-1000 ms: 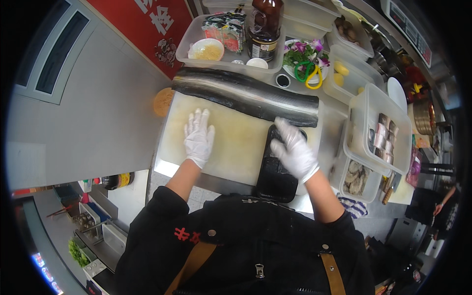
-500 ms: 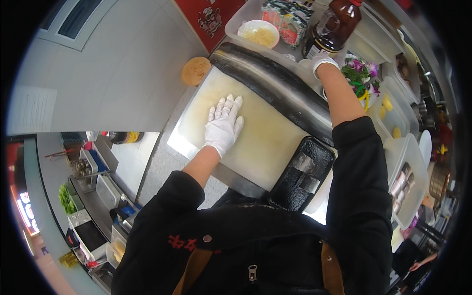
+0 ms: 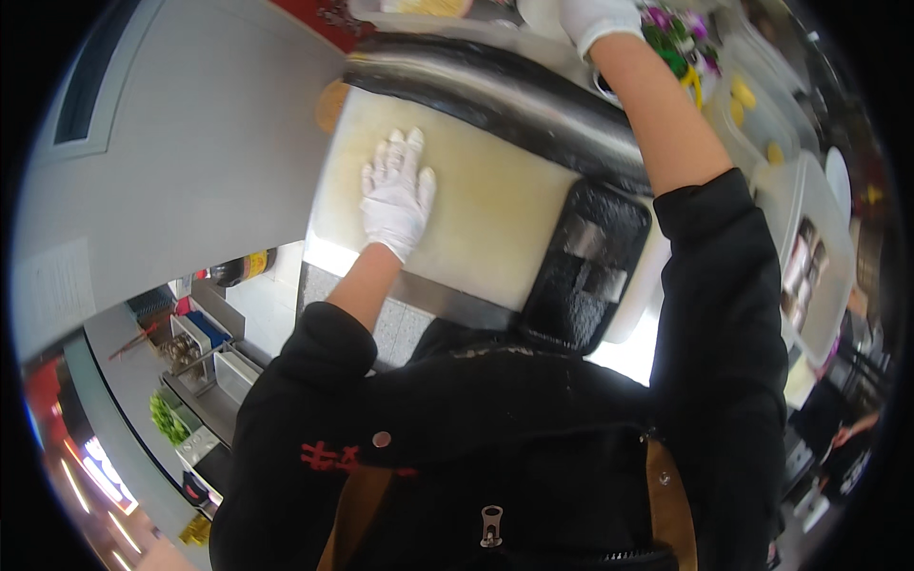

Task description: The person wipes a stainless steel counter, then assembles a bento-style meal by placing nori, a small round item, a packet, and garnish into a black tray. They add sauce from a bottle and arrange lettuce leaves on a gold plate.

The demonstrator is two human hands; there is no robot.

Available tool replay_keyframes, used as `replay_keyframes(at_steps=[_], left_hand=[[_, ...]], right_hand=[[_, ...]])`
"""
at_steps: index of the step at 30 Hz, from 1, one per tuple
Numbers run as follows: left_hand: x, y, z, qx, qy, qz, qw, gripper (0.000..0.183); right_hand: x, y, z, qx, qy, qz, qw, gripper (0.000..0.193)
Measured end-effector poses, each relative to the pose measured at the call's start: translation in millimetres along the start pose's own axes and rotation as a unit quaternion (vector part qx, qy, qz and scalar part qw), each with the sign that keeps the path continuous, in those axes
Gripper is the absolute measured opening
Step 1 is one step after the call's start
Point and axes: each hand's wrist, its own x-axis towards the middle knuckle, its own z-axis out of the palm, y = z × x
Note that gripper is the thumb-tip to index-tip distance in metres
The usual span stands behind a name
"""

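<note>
My left hand [image 3: 395, 200], in a white glove, lies flat with its fingers apart on the pale cutting board [image 3: 476, 219]. It holds nothing. At the upper edge is my gloved right hand [image 3: 600, 21], reaching beyond the board beside a white round item [image 3: 541, 11]. The frame cuts off its fingers, so its grip does not show. Along the board's far side lies a long, glossy dark thing with a pale streak [image 3: 495, 90]; its kind is unclear. A black tray [image 3: 560, 314] rests on the board's right part, holding grey, shiny flat pieces [image 3: 603, 283].
Purple flowers with green leaves [image 3: 681, 43] stand right of my right hand. Clear tubs line the right side, one with silvery-brown pieces [image 3: 804, 271]. A grey wall [image 3: 219, 124] rises at the left. A bottle [image 3: 243, 266] stands on the counter at the lower left.
The whole view has shifted, so the board sits higher and the dark bottle near my right hand has left the picture. My left hand stays flat in the same place on the board.
</note>
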Motion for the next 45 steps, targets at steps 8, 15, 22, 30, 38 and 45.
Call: replay_keyframes(at_steps=[8,15,22,30,38,45], left_hand=[[-2.1,1.1,-0.8,0.046,0.007,0.034,0.998,0.062],[-4.7,-4.6,-0.9,0.014,-0.014,0.057,0.998,0.064],[-4.9,-13.5,-7.4,-0.117,-0.056,0.091,0.987,0.062],[0.2,-20.5,-12.7,-0.193,-0.108,0.102,0.97,0.061],[0.3,-25.5,-9.4,-0.228,-0.096,0.103,0.963,0.062],[0.3,-23.2,-10.1,-0.23,-0.107,0.097,0.963,0.061]], right_hand=[[-87.6,19.1,-53.6,0.219,0.037,0.034,0.974,0.031],[-46.0,10.6,-27.5,0.203,-0.044,0.173,0.963,0.034],[9.5,-10.5,10.1,-0.016,-0.162,0.187,0.969,0.038],[61.3,-51.8,20.5,-0.097,-0.266,-0.013,0.959,0.034],[89.5,-60.0,86.4,-0.184,-0.369,-0.061,0.909,0.036],[68.1,-61.6,38.0,-0.024,-0.2,-0.039,0.979,0.032]])
